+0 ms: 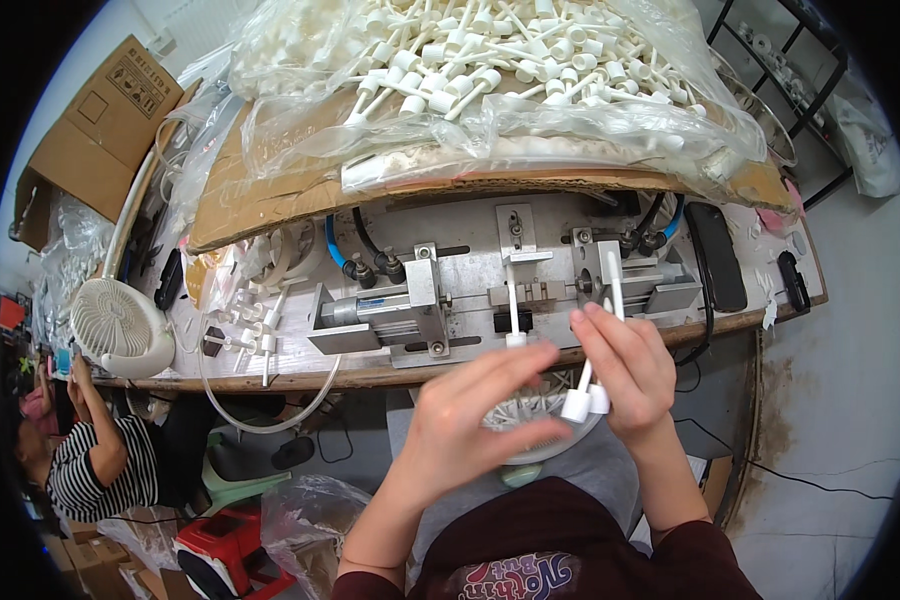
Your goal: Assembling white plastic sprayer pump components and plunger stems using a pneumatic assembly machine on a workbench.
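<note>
My left hand [475, 405] is in front of the bench, fingers stretched and thumb apart, slightly blurred, with nothing visible in it. Just beyond its fingertips, a white plastic stem with a round cap [513, 305] stands in the middle of a metal clamping fixture [542, 293]. My right hand [632, 375] is closed on white capped stems [576, 404]; two caps hang below its fingers and a stem sticks up past the fingertips. A bowl of white pieces [530, 408] is partly hidden below my hands.
Pneumatic cylinders [375, 312] with blue and black hoses flank the fixture. Behind, a cardboard sheet [260, 205] bears a heap of white capped stems [500, 55]. Loose pieces [260, 330] and a white fan [120, 325] are left; a black phone [717, 258] lies right. Another person sits far left.
</note>
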The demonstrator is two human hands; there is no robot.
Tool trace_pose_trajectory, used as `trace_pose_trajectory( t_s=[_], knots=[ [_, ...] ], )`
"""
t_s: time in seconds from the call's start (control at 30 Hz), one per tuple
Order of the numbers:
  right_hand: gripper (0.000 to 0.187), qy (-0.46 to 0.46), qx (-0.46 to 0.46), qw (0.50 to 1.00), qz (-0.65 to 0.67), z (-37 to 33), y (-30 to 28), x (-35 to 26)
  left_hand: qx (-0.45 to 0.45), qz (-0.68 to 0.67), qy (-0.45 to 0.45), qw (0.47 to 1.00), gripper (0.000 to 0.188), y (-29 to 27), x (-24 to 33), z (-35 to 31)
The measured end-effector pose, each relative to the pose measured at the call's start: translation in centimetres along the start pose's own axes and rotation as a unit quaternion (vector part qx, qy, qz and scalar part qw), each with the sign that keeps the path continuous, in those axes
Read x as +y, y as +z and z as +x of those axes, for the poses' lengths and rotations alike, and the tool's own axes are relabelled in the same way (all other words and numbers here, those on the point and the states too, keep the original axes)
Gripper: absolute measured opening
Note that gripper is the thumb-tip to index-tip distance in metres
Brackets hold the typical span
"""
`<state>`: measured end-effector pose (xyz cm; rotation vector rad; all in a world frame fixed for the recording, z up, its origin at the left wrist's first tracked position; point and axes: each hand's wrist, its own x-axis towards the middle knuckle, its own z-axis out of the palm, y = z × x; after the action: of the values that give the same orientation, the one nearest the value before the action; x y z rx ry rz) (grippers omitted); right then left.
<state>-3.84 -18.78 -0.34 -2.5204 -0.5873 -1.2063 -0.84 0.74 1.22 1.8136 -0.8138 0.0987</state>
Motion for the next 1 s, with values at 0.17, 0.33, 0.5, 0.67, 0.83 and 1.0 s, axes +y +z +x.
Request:
trace_pose_trajectory(
  t_s=[0.17,0.33,0.5,0.67,0.83,1.0],
  knots=[
    [0.048,-0.021,-0.002,1.000,0.004,0.2,0.7,-0.4,-0.017,-0.022,0.032,0.999,0.038,-0.1,0.6,-0.7],
    [0.046,0.005,0.036,0.999,0.025,-0.3,0.5,0.8,0.046,0.194,0.059,0.978,0.033,0.3,-0.8,-0.5],
    [0.040,0.013,0.036,0.998,0.040,-0.6,0.4,0.5,0.026,0.305,0.081,0.948,0.029,1.4,-3.1,0.0],
    [0.032,0.015,0.048,0.995,0.085,-1.4,0.5,1.0,-0.001,0.332,0.078,0.940,0.029,1.0,-3.0,0.7],
    [0.028,-0.026,0.068,0.995,0.075,-1.8,0.4,1.2,-0.017,0.317,0.080,0.945,0.031,0.7,-2.7,0.8],
    [0.025,-0.017,0.041,0.997,0.068,-1.7,0.1,0.7,-0.034,0.001,0.004,0.999,0.040,0.0,-0.5,0.0]
  ],
)
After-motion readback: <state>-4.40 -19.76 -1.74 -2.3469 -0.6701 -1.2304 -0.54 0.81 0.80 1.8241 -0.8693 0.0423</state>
